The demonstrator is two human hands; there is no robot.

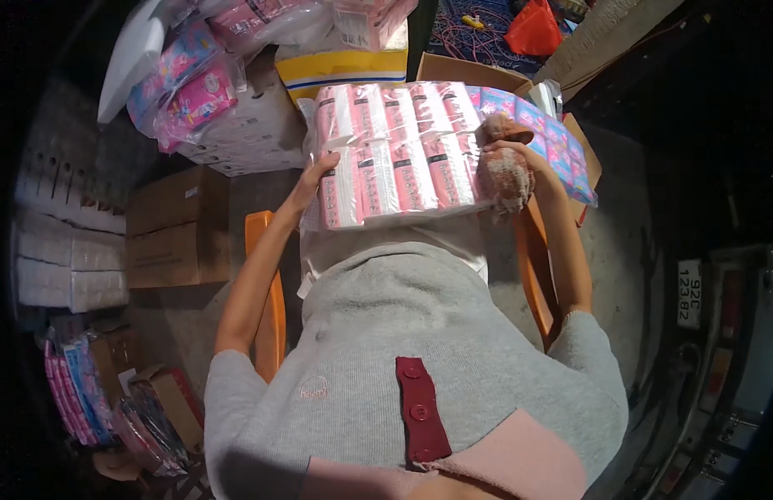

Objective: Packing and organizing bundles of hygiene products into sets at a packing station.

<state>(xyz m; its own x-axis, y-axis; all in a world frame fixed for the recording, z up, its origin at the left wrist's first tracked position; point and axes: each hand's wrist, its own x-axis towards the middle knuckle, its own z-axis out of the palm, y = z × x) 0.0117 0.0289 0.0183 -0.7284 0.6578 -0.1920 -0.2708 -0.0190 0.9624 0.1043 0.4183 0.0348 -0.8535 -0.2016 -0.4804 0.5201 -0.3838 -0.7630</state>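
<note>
A clear-wrapped bundle of pink and white packets [400, 171], set in two rows, rests over my lap. My left hand [316, 179] grips its left side, with the thumb on top and the other fingers hidden beneath. Bunched at the bundle's right side is a dirty brown-and-white cloth [510, 179]. My right hand [528, 158] is closed around this cloth and presses against that edge of the bundle; its fingers are partly hidden.
An open cardboard box [478, 73] holds blue-and-pink packages [543, 137] at the far right. Orange chair arms [264, 225] flank me. Wrapped goods [195, 96] pile up far left, with a brown carton [176, 229] below. A parked vehicle [720, 358] stands at right.
</note>
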